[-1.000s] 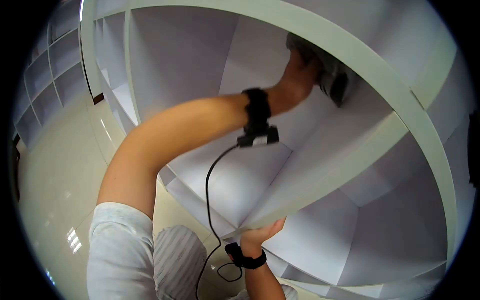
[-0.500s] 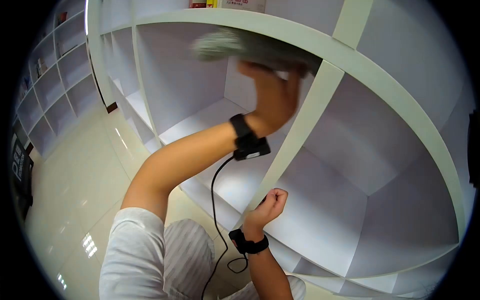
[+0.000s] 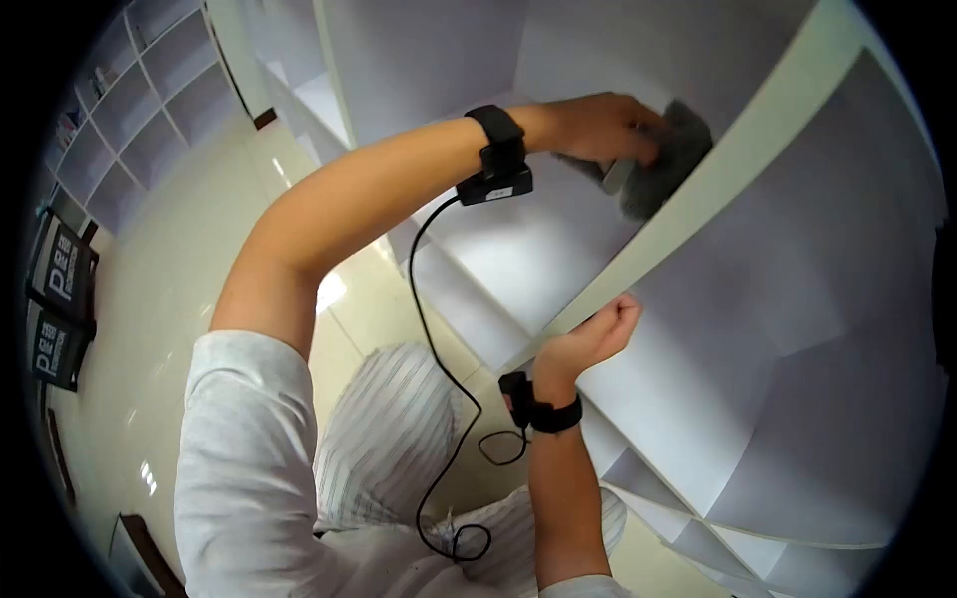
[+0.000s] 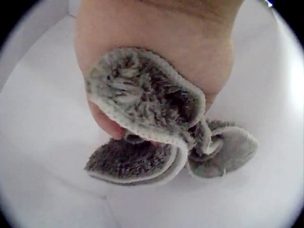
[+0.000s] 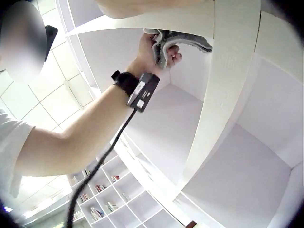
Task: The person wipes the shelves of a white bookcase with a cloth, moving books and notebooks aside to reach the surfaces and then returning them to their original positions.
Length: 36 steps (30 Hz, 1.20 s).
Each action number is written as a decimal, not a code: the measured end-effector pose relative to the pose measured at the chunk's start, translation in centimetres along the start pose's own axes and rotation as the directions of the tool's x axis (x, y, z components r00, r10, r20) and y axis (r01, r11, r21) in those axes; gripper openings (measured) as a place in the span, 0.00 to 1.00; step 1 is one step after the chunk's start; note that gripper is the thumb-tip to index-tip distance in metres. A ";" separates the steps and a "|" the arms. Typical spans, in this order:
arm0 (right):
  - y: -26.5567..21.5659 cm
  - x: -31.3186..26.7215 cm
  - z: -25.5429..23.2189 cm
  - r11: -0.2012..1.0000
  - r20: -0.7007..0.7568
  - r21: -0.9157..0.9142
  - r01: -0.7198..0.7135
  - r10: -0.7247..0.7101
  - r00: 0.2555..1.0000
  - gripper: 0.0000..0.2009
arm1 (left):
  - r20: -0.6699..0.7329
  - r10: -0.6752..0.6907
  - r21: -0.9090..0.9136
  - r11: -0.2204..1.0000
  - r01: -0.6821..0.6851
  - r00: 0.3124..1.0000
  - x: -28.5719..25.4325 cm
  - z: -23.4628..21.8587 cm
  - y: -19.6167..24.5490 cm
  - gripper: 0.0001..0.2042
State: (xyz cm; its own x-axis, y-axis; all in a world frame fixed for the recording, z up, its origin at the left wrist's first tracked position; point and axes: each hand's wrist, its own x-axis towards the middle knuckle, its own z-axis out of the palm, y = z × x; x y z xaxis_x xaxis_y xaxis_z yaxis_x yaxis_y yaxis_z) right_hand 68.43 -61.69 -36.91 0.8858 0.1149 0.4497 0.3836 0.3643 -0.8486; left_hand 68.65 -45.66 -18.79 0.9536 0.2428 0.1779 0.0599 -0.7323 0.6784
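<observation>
My left hand (image 3: 610,128) grips a bunched grey fleecy cloth (image 3: 678,159) inside a white shelf compartment, close to an upright divider (image 3: 688,189). In the left wrist view the cloth (image 4: 147,95) folds around the fingers, its pale hemmed edges showing and much of the hand hidden behind it. The right wrist view shows the same cloth (image 5: 187,40) spread from the left hand. Lower down, my right hand (image 3: 588,339) is beside the divider's front edge, its fingers loosely curled with nothing visible in them.
White compartments (image 3: 797,399) continue on the right of the divider. A black cable (image 3: 424,329) hangs from the left wrist camera (image 3: 495,185). Across the tiled floor (image 3: 219,249) stand more shelves (image 3: 150,90) and dark boxes with white lettering (image 3: 65,269).
The left hand has moved the cloth down from the compartment's upper part towards the divider. The head view has shifted, and the right hand stays beside the divider, its fingers more curled than at first.
</observation>
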 end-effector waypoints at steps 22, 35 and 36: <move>1.5 0.1 -1.8 0.781 0.148 -0.459 0.422 -0.401 0.904 0.06 | -0.536 -0.307 0.455 0.679 0.576 0.786 -17.8 -1.2 -19.3 0.28; 3.4 -0.2 -3.5 0.967 0.036 -0.229 0.112 -0.107 0.994 0.09 | -0.192 -0.585 0.318 0.722 0.614 0.788 -25.2 20.0 -38.6 0.30; 3.7 -0.5 -4.2 0.964 0.033 -0.234 0.125 -0.121 0.992 0.09 | -0.244 -0.578 0.372 0.686 0.625 0.779 -25.1 21.7 -41.7 0.27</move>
State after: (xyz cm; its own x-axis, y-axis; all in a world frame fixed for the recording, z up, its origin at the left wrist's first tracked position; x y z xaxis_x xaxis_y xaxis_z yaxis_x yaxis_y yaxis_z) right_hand 70.45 -64.25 -41.47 0.8238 0.1003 0.5579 0.5419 0.1494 -0.8271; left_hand 48.64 -35.03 -67.03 0.6364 0.7672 -0.0794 0.7468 -0.5872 0.3120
